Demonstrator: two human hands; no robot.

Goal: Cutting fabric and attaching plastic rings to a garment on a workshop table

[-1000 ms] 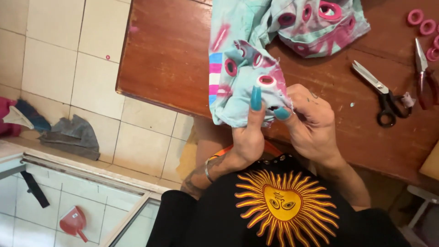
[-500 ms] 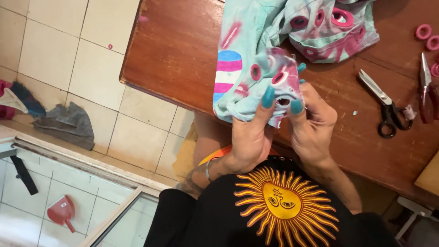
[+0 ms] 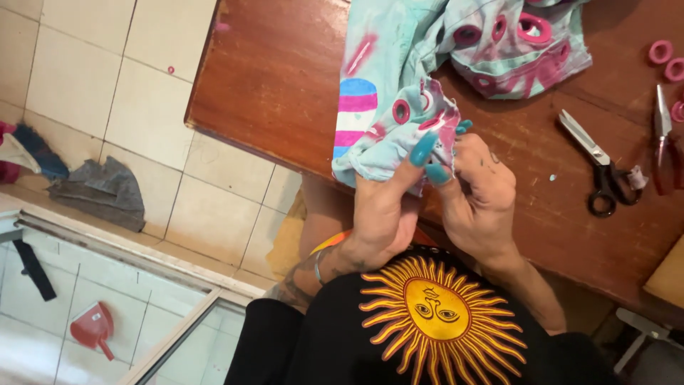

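A light turquoise fabric (image 3: pixel 388 64) printed with pink rings and stripes lies bunched across the brown wooden table (image 3: pixel 278 78). My left hand (image 3: pixel 385 207), with long teal nails, pinches the fabric's near edge at the table's front. Right beside it, my right hand (image 3: pixel 477 199) grips the same bunched edge (image 3: pixel 420 132), thumbs close together. Both hands press the cloth between the fingers just above my black shirt with a yellow sun print.
Black-handled scissors (image 3: pixel 598 171) lie on the table right of my hands, with red-handled pliers (image 3: pixel 666 146) further right and pink rings (image 3: pixel 666 60) at the far right edge. Tiled floor, grey rags (image 3: pixel 100 192) and a red dustpan (image 3: pixel 92 328) lie left.
The view shifted slightly, so the table sits further right and higher. My hands stay on the fabric edge, working it a little tighter between the fingers.
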